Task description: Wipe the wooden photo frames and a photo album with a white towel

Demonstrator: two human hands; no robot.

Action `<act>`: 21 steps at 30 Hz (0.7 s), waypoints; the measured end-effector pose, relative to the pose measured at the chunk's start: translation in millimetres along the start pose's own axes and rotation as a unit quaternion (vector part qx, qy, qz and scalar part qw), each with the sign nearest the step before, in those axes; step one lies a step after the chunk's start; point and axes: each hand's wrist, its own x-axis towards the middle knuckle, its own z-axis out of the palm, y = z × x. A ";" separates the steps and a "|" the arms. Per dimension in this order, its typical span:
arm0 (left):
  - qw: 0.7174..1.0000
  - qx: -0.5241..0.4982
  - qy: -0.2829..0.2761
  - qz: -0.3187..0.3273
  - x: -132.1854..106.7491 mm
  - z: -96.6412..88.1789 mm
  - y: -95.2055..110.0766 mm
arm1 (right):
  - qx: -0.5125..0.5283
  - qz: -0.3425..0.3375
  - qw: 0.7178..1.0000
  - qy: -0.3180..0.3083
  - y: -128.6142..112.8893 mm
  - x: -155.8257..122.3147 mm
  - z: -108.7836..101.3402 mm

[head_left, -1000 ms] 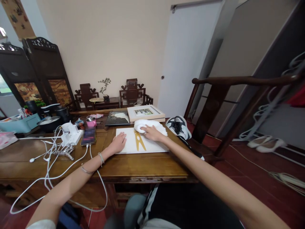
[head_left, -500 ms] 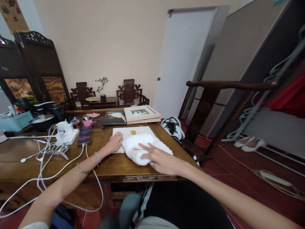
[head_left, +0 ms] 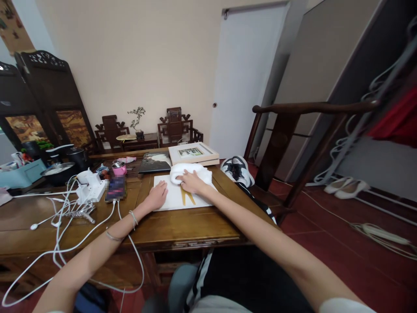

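On the left edge of a white board (head_left: 171, 203) lies my left hand (head_left: 158, 195), its fingers stretched flat and holding the board against the table. My right hand (head_left: 191, 181) presses down on a fluffy white towel (head_left: 205, 174), fingers bent into it, over the board's far part. Below the towel, a yellow design with two leg-like strips (head_left: 184, 198) shows on the board. The towel and my right hand cover the upper part of that design.
Behind the towel are a framed picture (head_left: 195, 151) and a dark picture panel (head_left: 154, 162). To the left sit a phone (head_left: 115, 189), a pink cup (head_left: 119, 168), a white power strip (head_left: 93, 187) and tangled cables. Sneakers (head_left: 237, 171) rest on a wooden chair (head_left: 276, 143) at right.
My right hand has pushed the towel away from me, from the board's near right part to its far edge. More of the yellow design shows. My left hand stays in place.
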 end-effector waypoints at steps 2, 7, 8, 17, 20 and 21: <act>1.000 -0.002 0.000 0.004 -0.5 -0.2 0.7 | -0.003 -0.025 1.000 -0.002 -16.6 -12.0 -1.1; 0.999 -0.021 0.014 0.026 -1.4 2.6 0.3 | 0.014 -0.127 0.992 -0.015 -43.0 -82.7 -18.3; 0.999 -0.020 0.014 0.020 -1.4 3.1 0.2 | 0.024 -0.142 0.989 -0.024 -44.3 -96.2 -22.3; 1.000 -0.015 0.007 0.001 0.0 4.7 0.1 | 0.036 -0.073 0.996 -0.021 -4.0 -74.2 -20.3; 0.998 -0.050 0.034 -0.005 1.9 4.9 -1.4 | -0.010 0.026 0.999 -0.032 -6.3 -31.3 -16.7; 0.996 -0.074 0.056 -0.011 2.6 4.0 -1.9 | -0.018 0.052 0.998 -0.033 -11.2 -18.5 -15.6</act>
